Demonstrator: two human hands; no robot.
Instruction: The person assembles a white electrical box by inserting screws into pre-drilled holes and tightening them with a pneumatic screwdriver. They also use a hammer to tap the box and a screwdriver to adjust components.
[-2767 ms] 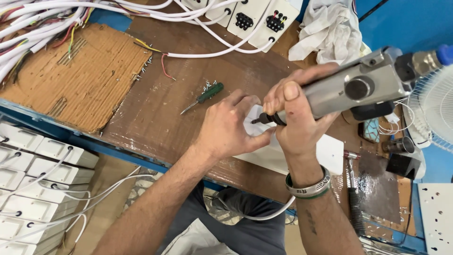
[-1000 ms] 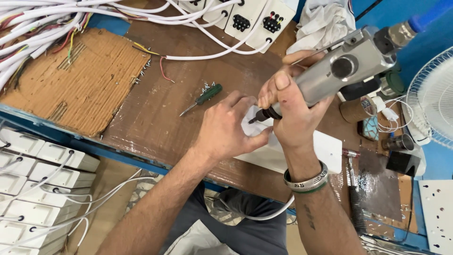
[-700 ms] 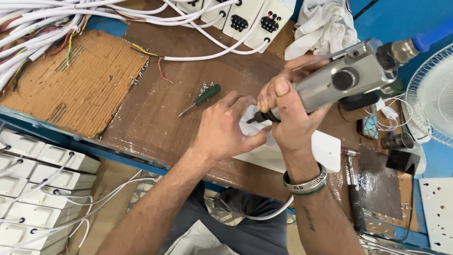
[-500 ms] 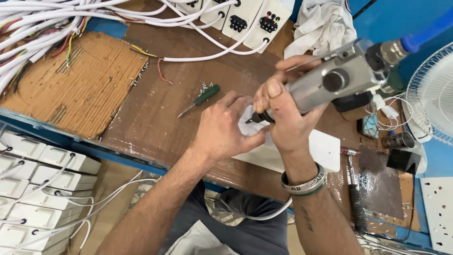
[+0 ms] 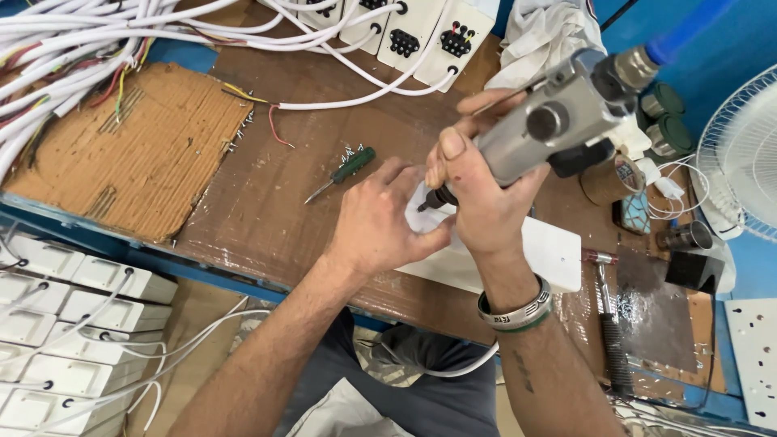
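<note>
Reviewing the head view, I found the right hand point(image 5: 484, 202) wrapped firmly around a grey metal power screwdriver point(image 5: 541, 133), a blocky cylinder with a round knob on its side and a blue hose at its rear end. Its dark bit point(image 5: 433, 201) pointed down and left, meeting a small white plastic part point(image 5: 424, 217). The left hand point(image 5: 380, 222) lay curled over that part, fingers closed against it and pinning it down; most of the part was hidden beneath the two hands. It rested on a flat white rectangular plate point(image 5: 550, 255) near the front edge of the tabletop point(image 5: 267, 210), a worn brown surface with a scuffed, glossy finish.

I noted a small screwdriver with a green handle point(image 5: 343, 172) lying loose just left of the left hand, with a few tiny screws beside it. A rough sheet of corrugated cardboard point(image 5: 121, 154) covered the left part of the tabletop. Smooth white cables point(image 5: 97, 36) were bundled along the far edge, leading to white socket boxes point(image 5: 429, 32) with dark pin holes. A crumpled white cloth point(image 5: 550, 32) sat behind the tool. A banded metal bracelet point(image 5: 516, 307) circled the right wrist. A white wire-guard fan point(image 5: 745, 154) stood at far right.
</note>
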